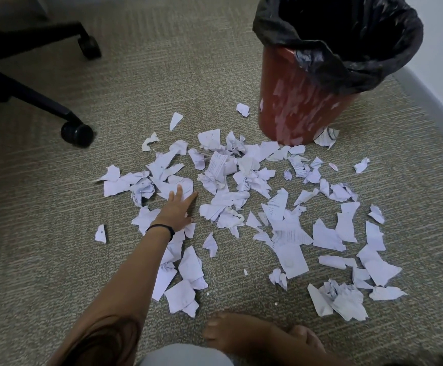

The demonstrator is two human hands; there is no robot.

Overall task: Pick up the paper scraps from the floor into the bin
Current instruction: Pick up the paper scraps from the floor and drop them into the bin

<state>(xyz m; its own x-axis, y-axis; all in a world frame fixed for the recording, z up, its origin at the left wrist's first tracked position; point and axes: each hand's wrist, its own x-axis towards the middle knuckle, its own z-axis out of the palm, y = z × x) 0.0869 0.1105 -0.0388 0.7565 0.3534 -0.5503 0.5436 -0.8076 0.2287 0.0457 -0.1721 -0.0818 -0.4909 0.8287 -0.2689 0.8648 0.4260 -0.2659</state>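
The paper scraps (pixel 231 196) lay spread on the carpet (pixel 56 233). The bin (pixel 294 101) stood behind them at the right, the chair base (pixel 25 94) far left. The left hand (pixel 175 210) rested on the left scraps.

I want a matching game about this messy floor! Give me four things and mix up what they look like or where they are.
Things:
1. bin
2. scraps
3. bag
4. band

Descriptions:
A. white, spread over the carpet
B. round the wrist
C. red
D. black, folded over the bin's rim

Pairs: 1-C, 2-A, 3-D, 4-B
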